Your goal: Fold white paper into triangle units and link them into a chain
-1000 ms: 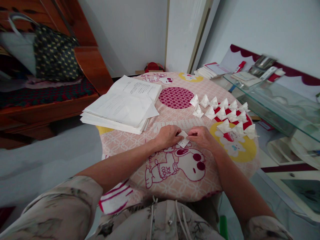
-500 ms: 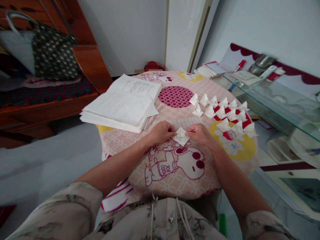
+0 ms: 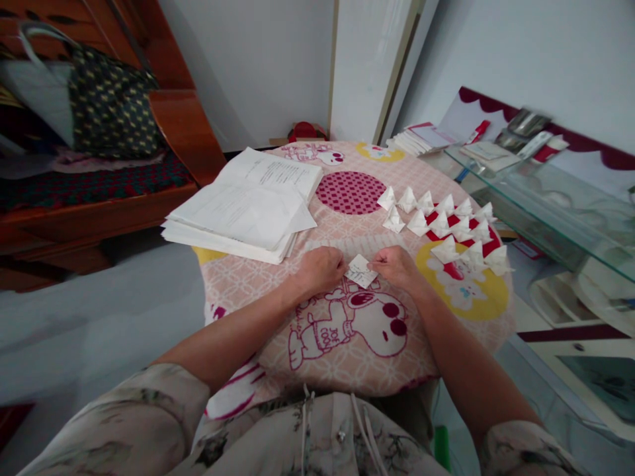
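Note:
A small square of folded paper point(image 3: 362, 272) with printing on it is between my hands, low over the cloth-covered table point(image 3: 278, 311). My left hand point(image 3: 323, 268) is closed at its left corner, with the fingertips partly hidden behind the knuckles. On the right corner, my right hand point(image 3: 395, 266) pinches the paper between thumb and fingers. Several folded paper pieces with pointed tops point(image 3: 448, 250) stand in rows to the right of my right hand. A stack of printed sheets point(image 3: 233, 211) lies beyond my left hand.
At the right, a glass shelf point(image 3: 546, 198) holds papers and metal bowls point(image 3: 528, 122). A pile of booklets point(image 3: 421, 139) sits by the table's far right edge. To the left stands a wooden bench point(image 3: 178, 132) with a patterned bag point(image 3: 112, 102) on it.
My left hand has turned slightly, with its knuckles now more toward me at the paper's left corner. The right hand keeps its pinch. The whole view has shifted a little.

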`<state>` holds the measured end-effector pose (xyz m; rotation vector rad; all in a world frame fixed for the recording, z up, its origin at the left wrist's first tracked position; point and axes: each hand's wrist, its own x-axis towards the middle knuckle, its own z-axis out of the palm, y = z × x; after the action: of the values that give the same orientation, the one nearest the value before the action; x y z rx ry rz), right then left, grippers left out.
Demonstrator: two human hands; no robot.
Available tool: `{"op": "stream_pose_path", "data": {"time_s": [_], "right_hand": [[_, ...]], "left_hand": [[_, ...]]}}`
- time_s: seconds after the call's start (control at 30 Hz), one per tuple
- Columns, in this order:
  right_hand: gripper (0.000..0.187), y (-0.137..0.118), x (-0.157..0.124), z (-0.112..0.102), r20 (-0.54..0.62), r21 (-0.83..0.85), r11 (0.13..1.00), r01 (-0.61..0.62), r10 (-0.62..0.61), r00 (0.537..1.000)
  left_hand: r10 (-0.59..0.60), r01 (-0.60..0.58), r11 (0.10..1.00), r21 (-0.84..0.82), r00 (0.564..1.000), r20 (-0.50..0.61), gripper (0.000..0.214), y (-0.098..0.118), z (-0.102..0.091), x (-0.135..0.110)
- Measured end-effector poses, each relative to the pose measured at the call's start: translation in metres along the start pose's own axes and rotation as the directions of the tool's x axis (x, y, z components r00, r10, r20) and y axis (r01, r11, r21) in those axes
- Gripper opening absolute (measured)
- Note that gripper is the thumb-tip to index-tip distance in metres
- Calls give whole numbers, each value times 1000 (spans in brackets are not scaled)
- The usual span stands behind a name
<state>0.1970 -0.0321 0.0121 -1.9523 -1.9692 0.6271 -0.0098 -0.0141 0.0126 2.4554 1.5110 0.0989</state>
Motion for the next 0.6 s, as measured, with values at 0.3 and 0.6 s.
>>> {"op": "stream_pose_path", "data": {"time_s": [0.3, 0.6], "right_hand": [[20, -1, 1, 2, -16, -24, 999, -37, 36, 999], [24, 2, 0, 2, -15, -21, 1000, -4, 4, 1000]], "left_hand": [[70, -62, 985, -161, 996, 49, 21, -12, -6, 3], [116, -88, 938, -335, 991, 66, 22, -23, -12, 4]]}}
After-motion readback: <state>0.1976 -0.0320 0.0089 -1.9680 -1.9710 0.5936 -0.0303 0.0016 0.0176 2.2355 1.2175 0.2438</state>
